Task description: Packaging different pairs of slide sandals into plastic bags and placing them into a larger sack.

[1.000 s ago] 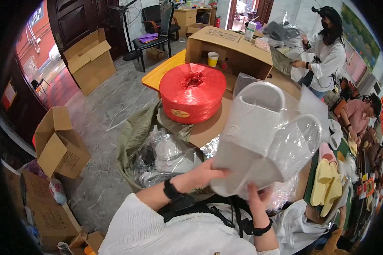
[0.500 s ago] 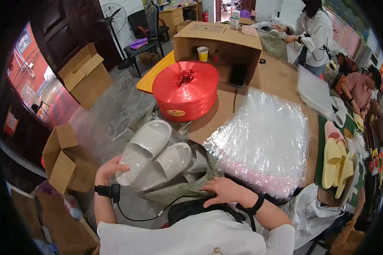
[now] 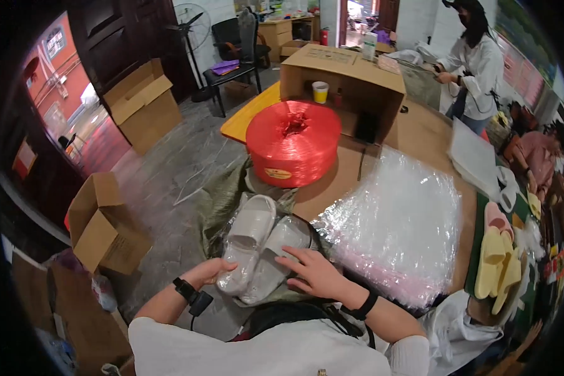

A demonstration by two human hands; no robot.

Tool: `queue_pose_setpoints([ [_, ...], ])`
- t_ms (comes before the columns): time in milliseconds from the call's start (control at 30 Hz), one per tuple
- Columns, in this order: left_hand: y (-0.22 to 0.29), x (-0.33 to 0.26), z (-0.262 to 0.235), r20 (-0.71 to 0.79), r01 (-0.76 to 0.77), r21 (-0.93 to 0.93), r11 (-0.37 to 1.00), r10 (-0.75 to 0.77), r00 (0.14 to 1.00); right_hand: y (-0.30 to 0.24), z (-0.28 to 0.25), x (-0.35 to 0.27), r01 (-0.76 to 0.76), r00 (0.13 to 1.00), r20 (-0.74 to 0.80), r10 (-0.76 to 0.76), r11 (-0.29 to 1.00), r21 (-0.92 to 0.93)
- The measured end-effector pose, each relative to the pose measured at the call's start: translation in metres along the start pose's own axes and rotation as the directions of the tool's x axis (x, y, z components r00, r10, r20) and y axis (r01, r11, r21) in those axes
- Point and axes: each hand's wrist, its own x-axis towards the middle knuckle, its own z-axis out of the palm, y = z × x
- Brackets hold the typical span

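Observation:
A pair of pale grey-white slide slippers point(image 3: 255, 220) lies in a clear plastic bag close in front of me. My left hand point(image 3: 208, 272) grips the near left end of the bagged pair, its thumb on top and the other fingers hidden. Over the right-hand slipper, my right hand point(image 3: 313, 273) has its fingers spread and seems to touch the plastic. Beneath and behind the pair is an olive-green woven sack point(image 3: 216, 203). Just beyond stands a big roll of red plastic twine point(image 3: 292, 147) on the cardboard-covered table point(image 3: 316, 202).
Clear plastic bags point(image 3: 398, 219) lie in a stack to the right. Yellow slippers point(image 3: 494, 257) and a pink one are farther right. An open carton point(image 3: 341, 88) holds a yellow-and-white cup point(image 3: 320, 93). Another person point(image 3: 479, 69) stands at the far right; cartons point(image 3: 106, 225) sit on the left floor.
My right hand has come up from the sack's near edge onto the bagged slippers. The slippers have turned more upright in view, with my left hand still at their near end.

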Motion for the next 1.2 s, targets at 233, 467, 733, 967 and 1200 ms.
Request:
queue_pose_setpoints([
  [233,0.054,0.004,-0.040,-0.529,0.151,0.848,0.508,0.802,0.275,0.016,0.032,0.055,0.198,0.964,0.227,-0.139,0.945,-0.262],
  [467,0.024,0.011,-0.121,-0.641,-0.095,0.684,0.723,0.659,0.395,0.009,0.040,0.087,0.166,0.946,0.320,-0.057,0.931,-0.326],
  [733,0.081,-0.103,-0.035,-0.547,-0.696,0.161,0.700,0.650,0.527,0.027,0.098,0.141,0.177,0.928,0.366,-0.067,0.945,-0.276],
  [967,0.076,-0.092,-0.043,-0.562,-0.641,0.305,0.705,0.676,0.476,-0.008,0.133,0.152,0.328,0.827,0.434,-0.356,0.934,0.141],
  [1200,0.065,-0.101,-0.023,-0.574,-0.609,0.298,0.735,0.648,0.501,-0.020,0.102,0.117,-0.197,0.896,0.350,0.271,0.952,-0.234],
])
